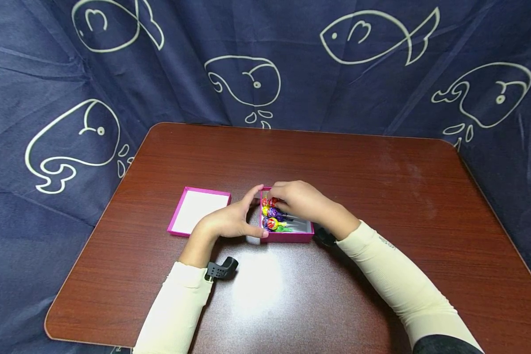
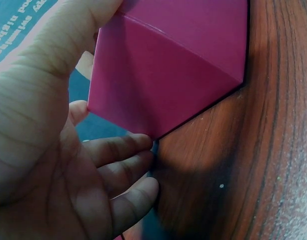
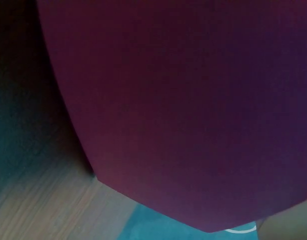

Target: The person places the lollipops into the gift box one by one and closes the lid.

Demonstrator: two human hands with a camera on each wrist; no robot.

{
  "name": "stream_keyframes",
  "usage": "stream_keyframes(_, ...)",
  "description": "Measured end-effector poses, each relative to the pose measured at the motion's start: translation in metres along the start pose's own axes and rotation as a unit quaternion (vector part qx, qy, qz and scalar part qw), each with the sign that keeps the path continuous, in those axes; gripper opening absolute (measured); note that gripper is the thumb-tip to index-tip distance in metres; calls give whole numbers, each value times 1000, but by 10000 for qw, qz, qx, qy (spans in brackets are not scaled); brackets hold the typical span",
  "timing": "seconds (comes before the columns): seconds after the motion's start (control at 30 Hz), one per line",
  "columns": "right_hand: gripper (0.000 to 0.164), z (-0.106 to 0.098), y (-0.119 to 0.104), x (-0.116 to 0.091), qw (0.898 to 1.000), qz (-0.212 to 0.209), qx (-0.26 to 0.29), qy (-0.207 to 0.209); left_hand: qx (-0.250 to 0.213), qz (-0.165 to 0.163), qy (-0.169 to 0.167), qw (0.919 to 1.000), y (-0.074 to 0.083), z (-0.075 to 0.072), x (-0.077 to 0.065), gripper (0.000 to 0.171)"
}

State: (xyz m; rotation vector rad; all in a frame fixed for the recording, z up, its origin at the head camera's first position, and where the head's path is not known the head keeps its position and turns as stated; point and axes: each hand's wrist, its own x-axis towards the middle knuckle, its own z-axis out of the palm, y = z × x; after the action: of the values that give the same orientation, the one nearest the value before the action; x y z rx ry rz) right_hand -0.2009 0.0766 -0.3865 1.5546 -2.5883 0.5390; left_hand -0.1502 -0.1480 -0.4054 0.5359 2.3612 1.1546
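A pink box (image 1: 287, 237) with a white inside sits on the table, several wrapped lollipops (image 1: 272, 223) lying in it in rows with their heads to the left. My left hand (image 1: 230, 219) grips the box at its left end, thumb at the near corner and forefinger at the far one. In the left wrist view, the other fingers (image 2: 123, 150) extend beside the box's lower corner. My right hand (image 1: 302, 199) reaches in over the far side, its curled fingers and thumb pinching a red-wrapped lollipop (image 1: 272, 201) in the far row. The box wall (image 3: 168, 115) fills most of the right wrist view.
The pink-rimmed lid (image 1: 199, 212) lies with its white inside up, left of the box and behind my left wrist. All of this is on a brown wooden table (image 1: 336, 162) with rounded corners. A dark blue cloth (image 1: 292, 44) with fish and whale drawings hangs behind.
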Motion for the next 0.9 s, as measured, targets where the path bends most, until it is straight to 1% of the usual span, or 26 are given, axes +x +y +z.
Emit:
stream_keyframes(0.17, 17, 1, 0, 0, 10000, -18, -48, -6, -45, 19, -13, 10000, 0, 0, 0, 116)
stream_keyframes(0.43, 20, 2, 0, 2, 9999, -13, -76, -126, -42, -25, -27, 10000, 1, -1, 0, 116)
stream_keyframes(0.8, 20, 2, -3, 3, 9993, 37, -278, -253, -28, -77, -26, 10000, 3, -1, -1, 117)
stream_keyframes(0.9, 17, 2, -4, 3, 9990, 49, -345, -271, -16, -86, -34, 10000, 2, -1, -1, 117)
